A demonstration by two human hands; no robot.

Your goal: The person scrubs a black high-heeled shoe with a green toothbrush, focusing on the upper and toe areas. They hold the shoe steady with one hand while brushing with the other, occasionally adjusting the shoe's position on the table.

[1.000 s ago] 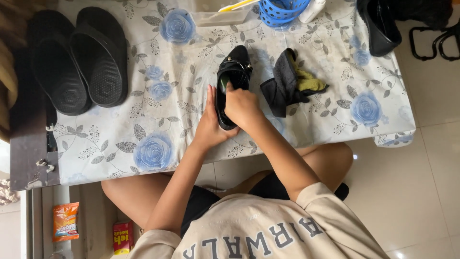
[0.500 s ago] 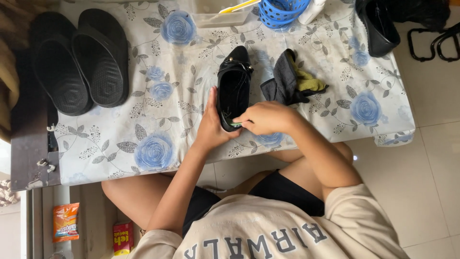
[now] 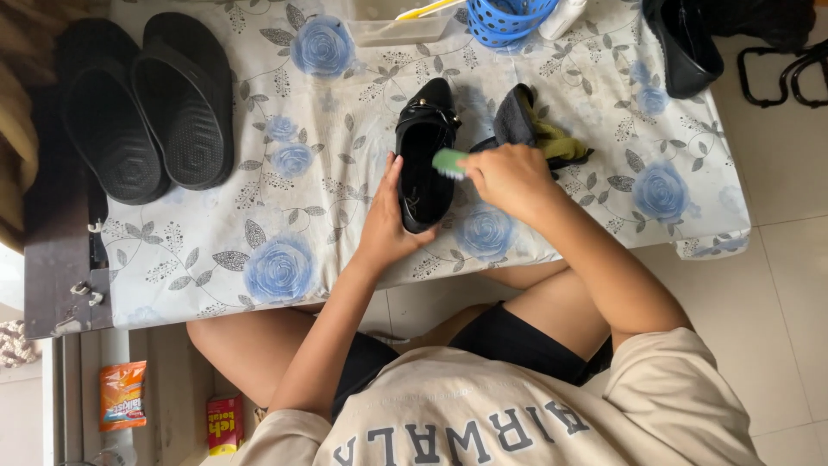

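Observation:
A black shoe [image 3: 424, 147] lies on the table with its opening facing up. My left hand [image 3: 385, 223] rests against its left side and heel, holding it steady. My right hand [image 3: 509, 177] is closed around a small green brush [image 3: 449, 162], whose head sits at the shoe's right edge. Just past my right hand lies a dark cloth with a yellow-green rag [image 3: 539, 131].
The table wears a white cloth with blue roses [image 3: 302, 224]. A pair of black slippers [image 3: 147, 108] lies at the far left, a blue basket [image 3: 509, 15] at the top, another black shoe [image 3: 686, 43] top right. Snack packets [image 3: 122, 394] lie on the floor.
My right hand has moved from over the shoe's heel out to its right side, and the green brush now shows in it. The left hand has stayed on the shoe.

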